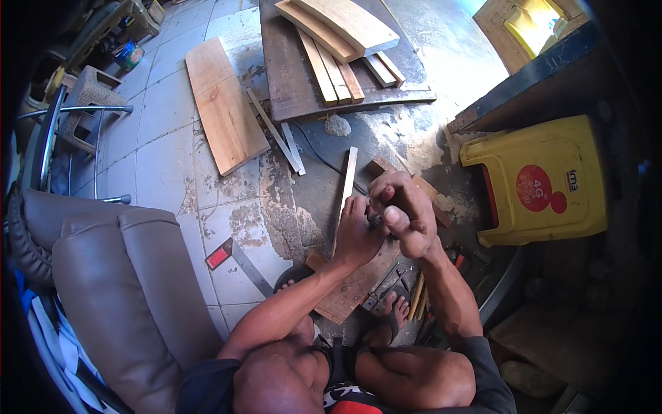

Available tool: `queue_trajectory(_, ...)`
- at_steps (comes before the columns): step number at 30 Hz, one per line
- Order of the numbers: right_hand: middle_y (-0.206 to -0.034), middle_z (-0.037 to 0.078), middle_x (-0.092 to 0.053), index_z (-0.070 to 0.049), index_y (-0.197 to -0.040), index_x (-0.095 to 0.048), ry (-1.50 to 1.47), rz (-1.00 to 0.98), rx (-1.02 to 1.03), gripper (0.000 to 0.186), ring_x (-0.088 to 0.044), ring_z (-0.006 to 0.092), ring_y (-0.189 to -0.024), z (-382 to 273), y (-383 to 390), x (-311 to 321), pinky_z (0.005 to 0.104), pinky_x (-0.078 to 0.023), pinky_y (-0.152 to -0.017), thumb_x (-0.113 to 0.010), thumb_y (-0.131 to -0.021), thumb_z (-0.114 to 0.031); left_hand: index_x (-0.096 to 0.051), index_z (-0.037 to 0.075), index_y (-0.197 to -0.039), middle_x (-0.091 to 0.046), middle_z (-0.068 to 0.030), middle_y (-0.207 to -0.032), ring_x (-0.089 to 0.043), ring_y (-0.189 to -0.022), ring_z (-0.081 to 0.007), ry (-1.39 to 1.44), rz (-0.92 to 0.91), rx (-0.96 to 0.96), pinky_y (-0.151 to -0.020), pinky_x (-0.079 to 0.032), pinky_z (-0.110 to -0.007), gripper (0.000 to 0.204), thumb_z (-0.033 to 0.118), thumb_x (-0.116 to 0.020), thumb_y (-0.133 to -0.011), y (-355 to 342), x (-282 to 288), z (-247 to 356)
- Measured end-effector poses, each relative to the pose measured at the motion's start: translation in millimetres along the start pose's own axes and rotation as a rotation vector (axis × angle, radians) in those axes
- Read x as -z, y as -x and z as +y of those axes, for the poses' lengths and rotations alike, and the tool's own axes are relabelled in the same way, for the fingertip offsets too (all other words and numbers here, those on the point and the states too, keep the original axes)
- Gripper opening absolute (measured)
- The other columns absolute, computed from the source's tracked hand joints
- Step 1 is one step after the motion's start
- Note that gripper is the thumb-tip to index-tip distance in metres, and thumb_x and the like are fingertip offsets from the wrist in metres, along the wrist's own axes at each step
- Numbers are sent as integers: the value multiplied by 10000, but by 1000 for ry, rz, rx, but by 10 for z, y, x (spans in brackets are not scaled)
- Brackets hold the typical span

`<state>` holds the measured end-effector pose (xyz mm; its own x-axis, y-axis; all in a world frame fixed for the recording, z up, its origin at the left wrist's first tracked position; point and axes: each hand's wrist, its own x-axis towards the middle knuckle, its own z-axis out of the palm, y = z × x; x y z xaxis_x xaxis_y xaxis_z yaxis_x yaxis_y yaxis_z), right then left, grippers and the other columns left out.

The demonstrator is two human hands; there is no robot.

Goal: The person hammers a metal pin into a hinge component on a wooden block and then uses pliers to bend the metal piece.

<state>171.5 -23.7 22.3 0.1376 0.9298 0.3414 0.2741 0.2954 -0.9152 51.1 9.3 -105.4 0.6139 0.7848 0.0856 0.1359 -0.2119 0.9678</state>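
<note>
My left hand is closed, its fingers wrapped around a small dark thing whose kind I cannot make out. Pressed close beside it, my right hand has curled fingers; whatever is inside them is hidden. A thin pale wooden strip slants up from behind my left hand. Below both hands, a worn wooden board lies between my feet. Part of another wood block shows behind my right hand.
A low dark table bears cut planks. On the tiles lie a wide board and a try square. A yellow stool stands right, a brown padded seat left. Hand tools lie by my foot.
</note>
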Motion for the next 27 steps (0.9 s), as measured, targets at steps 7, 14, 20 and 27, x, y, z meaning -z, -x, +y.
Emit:
queue_trajectory(7,-897,85,-573,-4,-1022,-571,-98,76,-72,313,-549,172,-759,103,150,95,305,-450,-695,-585,-980,-315,-514,0,-1131,-556,-217,-1108,-564,-1083,-418,-105,-20,63,-928,-478,-501,486,249,-787,-816,23,51,173)
queue_trajectory(14,-979,108,-534,-53,-1121,-417,-483,213,-80,233,-578,207,-947,-16,112,-91,341,-519,-790,-593,-1034,-178,-517,0,-1150,-547,-216,-1089,-563,-1067,-423,-101,-10,2,-921,-477,-504,493,242,-796,-824,20,95,161)
queue_trajectory(20,-1103,149,-585,-49,-1081,-453,-412,103,-213,199,-582,190,-989,-23,13,157,333,-518,-873,-585,-1050,-195,-523,10,-1191,-549,-217,-1146,-569,-1096,-411,-108,7,-4,-953,-474,-497,514,220,-815,-824,48,73,151)
queue_trajectory(27,-1149,123,-614,-25,-1108,-465,-291,41,-234,213,-570,119,-939,80,-117,142,292,-509,-812,-550,-1084,-218,-513,10,-1251,-550,-207,-1169,-557,-1138,-387,-123,-20,22,-994,-459,-479,566,208,-820,-820,38,63,162)
